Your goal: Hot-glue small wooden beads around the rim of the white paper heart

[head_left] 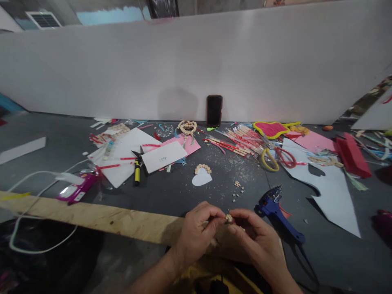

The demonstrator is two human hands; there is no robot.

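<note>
small pale cluster (228,218): on the near side of the paper heart (202,179); grip of left hand (199,228) and right hand (260,239) clamped on it, likely to steady so tiny a piece. glue gun (280,214): right of the heart, apparently for easy reach.

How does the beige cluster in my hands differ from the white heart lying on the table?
The beige cluster is a small lump; the white heart is larger, mostly flat. The cluster is between left hand and right hand; the heart lies on the table. Both show beige bits.
</note>
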